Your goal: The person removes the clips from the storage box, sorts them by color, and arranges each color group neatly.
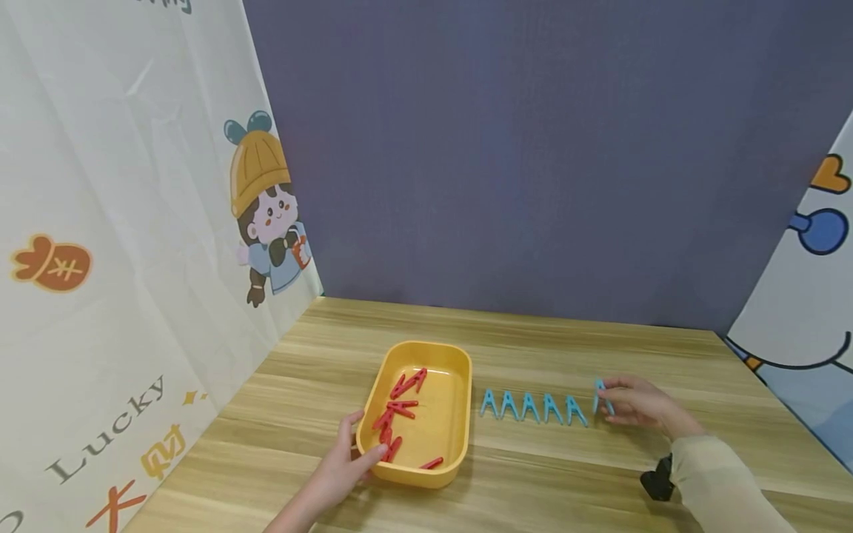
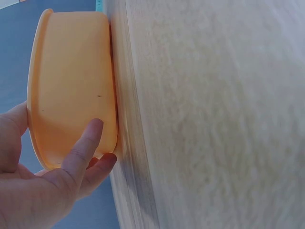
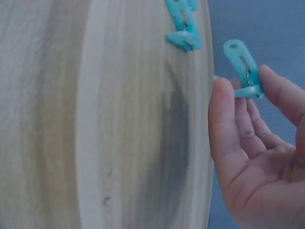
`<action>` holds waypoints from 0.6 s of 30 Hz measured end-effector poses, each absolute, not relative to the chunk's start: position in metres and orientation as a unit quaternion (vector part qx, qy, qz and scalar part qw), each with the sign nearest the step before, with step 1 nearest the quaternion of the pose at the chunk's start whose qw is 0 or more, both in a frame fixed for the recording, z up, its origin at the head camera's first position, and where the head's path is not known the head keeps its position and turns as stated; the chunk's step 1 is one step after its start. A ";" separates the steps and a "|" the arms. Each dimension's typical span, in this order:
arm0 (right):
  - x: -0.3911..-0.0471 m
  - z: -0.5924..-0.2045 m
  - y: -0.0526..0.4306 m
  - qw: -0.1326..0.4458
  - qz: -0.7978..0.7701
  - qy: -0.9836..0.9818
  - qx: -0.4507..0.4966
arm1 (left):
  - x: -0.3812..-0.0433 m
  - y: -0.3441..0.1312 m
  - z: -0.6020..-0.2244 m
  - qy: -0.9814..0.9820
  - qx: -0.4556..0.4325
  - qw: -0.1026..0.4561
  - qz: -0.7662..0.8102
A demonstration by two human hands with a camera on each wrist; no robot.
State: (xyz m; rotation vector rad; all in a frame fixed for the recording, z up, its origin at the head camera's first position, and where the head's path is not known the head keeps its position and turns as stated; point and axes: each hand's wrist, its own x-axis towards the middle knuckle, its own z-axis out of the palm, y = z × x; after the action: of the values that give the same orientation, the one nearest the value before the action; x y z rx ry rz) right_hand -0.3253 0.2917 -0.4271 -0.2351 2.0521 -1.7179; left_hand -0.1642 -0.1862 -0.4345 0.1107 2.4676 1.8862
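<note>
My left hand (image 1: 340, 466) grips the near left corner of a yellow plastic bin (image 1: 416, 477), thumb over the rim and fingers against the outer wall. Several red clothespins (image 1: 403, 405) lie loose inside, mostly along its left side. Right of the bin, several light blue clothespins (image 1: 529, 402) stretch in a row, tips toward me. At the row's right end my right hand (image 1: 640, 403) pinches another blue clothespin (image 3: 243, 62) between thumb and fingers. The right wrist view shows it held above the tabletop, apart from the last clothespin (image 3: 183, 24) of the row.
A wood-grain table (image 1: 533, 488) carries everything. A dark panel (image 1: 506, 163) rises behind its far edge, and a printed white sheet (image 1: 133, 222) hangs on the left. Another printed sheet (image 1: 793, 311) borders the right side. A small black object (image 1: 658, 481) shows beside my right sleeve.
</note>
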 end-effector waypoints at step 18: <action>-0.322 -0.437 0.281 0.179 -0.515 0.837 -0.044 | -0.165 -0.187 -0.434 0.796 0.032 0.019 0.604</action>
State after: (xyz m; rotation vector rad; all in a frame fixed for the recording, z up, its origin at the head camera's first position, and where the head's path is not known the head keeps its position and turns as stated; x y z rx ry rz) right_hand -0.3220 0.2807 -0.4373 -0.1234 2.3658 -1.4569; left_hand -0.1645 -0.1874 -0.4342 0.1006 2.4711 1.8741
